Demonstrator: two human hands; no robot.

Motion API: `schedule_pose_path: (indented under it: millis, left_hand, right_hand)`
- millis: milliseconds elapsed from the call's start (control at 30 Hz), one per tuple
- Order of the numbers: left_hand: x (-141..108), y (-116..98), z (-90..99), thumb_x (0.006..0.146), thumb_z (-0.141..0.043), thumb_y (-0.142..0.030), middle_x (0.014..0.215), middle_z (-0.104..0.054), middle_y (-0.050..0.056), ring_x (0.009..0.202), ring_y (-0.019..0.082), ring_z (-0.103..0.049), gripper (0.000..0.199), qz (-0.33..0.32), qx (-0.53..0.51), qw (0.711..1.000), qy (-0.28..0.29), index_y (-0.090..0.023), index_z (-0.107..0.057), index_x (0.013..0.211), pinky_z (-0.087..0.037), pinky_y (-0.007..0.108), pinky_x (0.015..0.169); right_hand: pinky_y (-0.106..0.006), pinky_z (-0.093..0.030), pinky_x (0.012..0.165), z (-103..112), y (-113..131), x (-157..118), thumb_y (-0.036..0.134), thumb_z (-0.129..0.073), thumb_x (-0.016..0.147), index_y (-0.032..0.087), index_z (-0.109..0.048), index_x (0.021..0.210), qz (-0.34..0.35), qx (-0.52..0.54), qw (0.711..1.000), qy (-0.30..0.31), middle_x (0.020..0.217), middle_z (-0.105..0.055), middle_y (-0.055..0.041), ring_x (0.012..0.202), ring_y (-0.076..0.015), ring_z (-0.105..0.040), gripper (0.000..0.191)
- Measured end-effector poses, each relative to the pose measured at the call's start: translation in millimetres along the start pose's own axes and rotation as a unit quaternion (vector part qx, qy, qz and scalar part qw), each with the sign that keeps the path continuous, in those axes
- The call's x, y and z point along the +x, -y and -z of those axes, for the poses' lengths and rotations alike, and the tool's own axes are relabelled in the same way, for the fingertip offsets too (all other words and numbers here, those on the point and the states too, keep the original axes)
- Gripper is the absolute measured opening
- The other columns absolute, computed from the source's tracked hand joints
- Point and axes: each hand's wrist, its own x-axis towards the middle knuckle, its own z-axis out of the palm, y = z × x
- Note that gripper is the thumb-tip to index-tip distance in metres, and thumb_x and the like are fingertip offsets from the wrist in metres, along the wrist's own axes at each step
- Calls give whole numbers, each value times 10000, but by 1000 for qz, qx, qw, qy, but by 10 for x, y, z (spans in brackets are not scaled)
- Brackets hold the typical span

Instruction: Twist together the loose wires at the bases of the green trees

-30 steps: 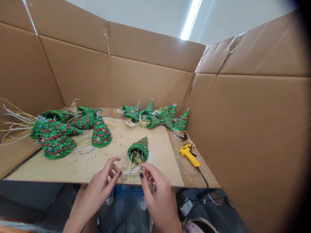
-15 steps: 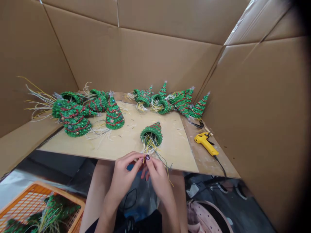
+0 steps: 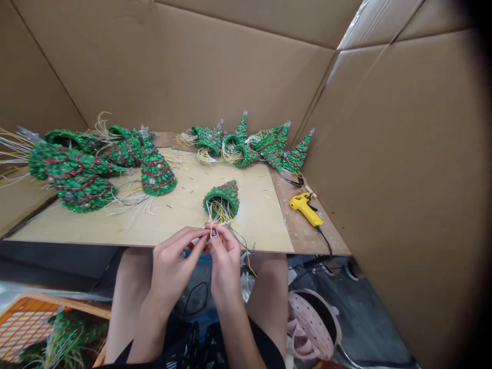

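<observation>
A small green Christmas tree with red garland lies on its side on the board, its hollow base facing me. White, yellow and dark wires spill out of that base toward my hands. My left hand pinches at the wire ends with thumb and forefinger. Right beside it, my right hand is closed on a yellow wire, its dark-nailed thumb pressed on top. The fingertips of both hands nearly touch, and the exact wire ends between them are too small to make out. Loose wires hang past my right hand over the board's edge.
More decorated trees lie at the left and along the back; one tree stands upright. A yellow glue gun with its cord rests at the right. Cardboard walls enclose the table. An orange basket holds further trees.
The camera view has shifted, so the scene sits further left and higher. Both hands remain pinched together at the wires, with only slight finger movement.
</observation>
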Motion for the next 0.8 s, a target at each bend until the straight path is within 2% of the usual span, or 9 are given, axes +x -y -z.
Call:
schedule_pose_path:
  millis: [100, 233, 433, 533, 667, 800]
  left_hand:
    - [-21, 56, -19, 832, -592, -106, 823, -674, 5, 720, 98, -619, 96, -36, 10, 999, -14, -176, -645, 871, -494, 181, 642]
    - [-42, 102, -12, 843, -577, -101, 808, -640, -8, 724, 93, -595, 86, -37, 6, 999, 9, -183, -602, 855, -462, 179, 629]
    - [-46, 91, -2, 891, -510, -159, 761, -580, -30, 652, 76, -546, 70, 30, 29, 997, 60, -187, -555, 845, -410, 172, 583]
    - [-28, 73, 27, 889, -513, -187, 741, -583, -40, 624, 72, -550, 76, 70, 6, 994, 89, -188, -554, 826, -397, 168, 561]
    - [-7, 69, 83, 885, -520, -238, 709, -576, -45, 617, 78, -567, 111, 126, -57, 981, 134, -186, -551, 792, -401, 169, 549]
    - [-14, 101, 87, 886, -516, -280, 699, -551, -41, 636, 91, -554, 149, 155, -92, 972, 148, -186, -543, 774, -406, 186, 569]
  right_hand:
    - [-205, -457, 636, -19, -3, 4, 282, -723, 703, 188, -703, 836, 0, 20, 1000, -13, 896, -668, -33, 785, -127, -584, 163]
    - [-206, -460, 669, -26, -7, -2, 266, -738, 684, 186, -694, 788, -6, 39, 999, -15, 848, -654, -15, 778, -117, -574, 138]
    - [-207, -460, 689, -15, -50, -3, 247, -731, 698, 174, -664, 750, 10, 34, 999, -8, 776, -616, 2, 723, -97, -544, 111]
    - [-204, -466, 694, -3, -60, 10, 254, -731, 702, 169, -656, 731, 19, 27, 999, -1, 764, -610, 3, 718, -93, -542, 117]
    - [-169, -439, 583, 11, -53, 24, 260, -728, 704, 162, -657, 712, 18, 18, 1000, 14, 748, -609, 3, 665, -78, -531, 121]
    - [-160, -422, 506, 27, -48, 34, 262, -720, 709, 160, -658, 717, 14, 6, 999, 30, 720, -605, 5, 613, -75, -527, 119]
